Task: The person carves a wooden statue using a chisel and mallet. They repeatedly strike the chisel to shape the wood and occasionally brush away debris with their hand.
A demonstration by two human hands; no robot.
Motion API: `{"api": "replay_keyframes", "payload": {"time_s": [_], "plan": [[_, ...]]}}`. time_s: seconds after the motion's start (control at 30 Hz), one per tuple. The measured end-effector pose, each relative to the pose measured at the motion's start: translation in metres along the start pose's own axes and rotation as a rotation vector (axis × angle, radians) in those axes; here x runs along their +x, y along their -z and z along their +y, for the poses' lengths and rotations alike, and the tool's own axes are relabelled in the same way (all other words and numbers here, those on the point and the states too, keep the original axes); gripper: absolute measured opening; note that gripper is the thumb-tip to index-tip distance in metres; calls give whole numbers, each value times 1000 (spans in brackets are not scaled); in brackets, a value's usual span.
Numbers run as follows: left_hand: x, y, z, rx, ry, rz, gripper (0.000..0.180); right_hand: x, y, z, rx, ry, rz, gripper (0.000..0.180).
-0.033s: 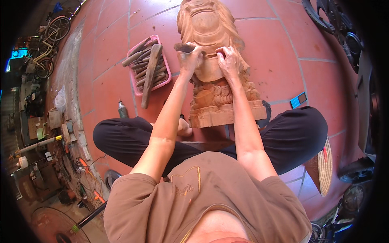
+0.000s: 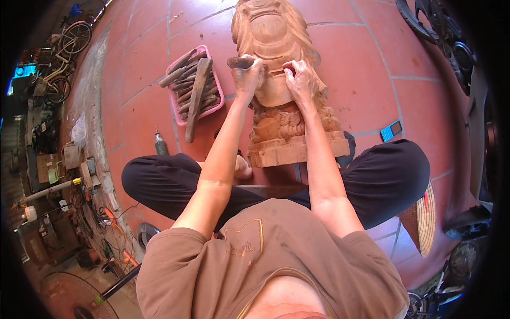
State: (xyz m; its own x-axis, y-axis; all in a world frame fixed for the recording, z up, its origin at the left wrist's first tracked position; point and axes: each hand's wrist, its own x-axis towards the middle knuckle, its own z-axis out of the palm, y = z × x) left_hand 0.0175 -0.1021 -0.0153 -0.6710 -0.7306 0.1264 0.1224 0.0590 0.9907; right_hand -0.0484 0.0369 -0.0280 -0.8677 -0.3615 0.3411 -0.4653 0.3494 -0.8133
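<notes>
A wooden carving (image 2: 272, 32) of a robed figure lies on its back on the floor before me, its base toward my lap. My left hand (image 2: 248, 80) is closed around a carving chisel (image 2: 239, 63), its dark wooden handle sticking out to the left. The hand rests at the carving's left side, and the chisel's blade cannot be made out. On the carving's right side sits my right hand (image 2: 302, 82), its fingers curled and bent in over the wood. Whatever those fingertips pinch is too small to tell.
To the left, a pink basket (image 2: 175, 109) holds several wooden-handled tools, with a long wooden mallet (image 2: 197, 101) laid across. A green power tool (image 2: 161, 144) stands by my left knee. A phone (image 2: 391, 132) lies near my right knee. A fan (image 2: 74, 297) is at lower left.
The chisel handle in my left hand has tilted and shifted very slightly. My right hand and the carving keep their places.
</notes>
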Motion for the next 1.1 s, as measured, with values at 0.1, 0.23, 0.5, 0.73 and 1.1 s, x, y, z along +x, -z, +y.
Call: {"api": "replay_keyframes", "payload": {"time_s": [0.1,0.23,0.5,0.73,1.1], "plan": [[-10,-10,-1,-46,27,98,9,2,2,2,-8,45,-1,8],[-7,3,-5,108,47,-16,9,4,1,1,-4,-5,-14,8],[4,-1,-2,-35,26,60,8,7,-1,4,-59,8,10,8],[3,8,-2,88,68,-37,9,7,-1,6,6,12,21,8],[-9,-5,2,144,36,-20,9,5,-1,8,-35,-14,9,7]]}}
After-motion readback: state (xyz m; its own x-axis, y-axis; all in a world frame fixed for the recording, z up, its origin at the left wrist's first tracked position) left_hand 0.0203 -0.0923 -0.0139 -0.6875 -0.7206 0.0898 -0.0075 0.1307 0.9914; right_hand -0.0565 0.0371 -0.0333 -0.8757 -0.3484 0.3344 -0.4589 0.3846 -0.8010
